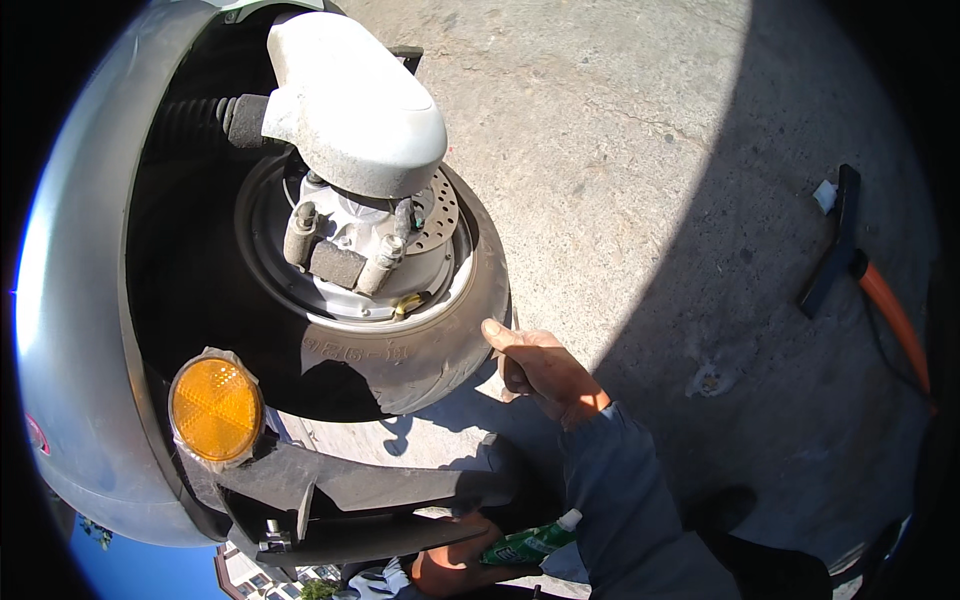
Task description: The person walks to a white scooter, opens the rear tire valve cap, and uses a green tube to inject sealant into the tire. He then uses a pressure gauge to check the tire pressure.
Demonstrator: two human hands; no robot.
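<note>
My right hand (529, 367) is beside the tread of a scooter-type wheel's black tyre (442, 356), fingers curled and thumb pointing at the tyre. A thin upright thing shows just behind the thumb; whether the hand grips it is unclear. Low in the view, partly hidden behind a black bracket, my left hand (450, 559) holds a green squeeze bottle (525, 544) with a white cap. The wheel has a silver rim (352, 319), a perforated brake disc (442, 217), a brake caliper (337, 262) and a yellowish bent valve stem (409, 303). A white cover (360, 97) sits above the hub.
A silver body panel (82, 300) curves along the left. An orange round reflector (217, 409) is on the black bracket (360, 472) below the tyre. On the concrete ground (600, 150) at right lie a black bar-shaped thing (832, 240), an orange tube (896, 315) and a white scrap (825, 196).
</note>
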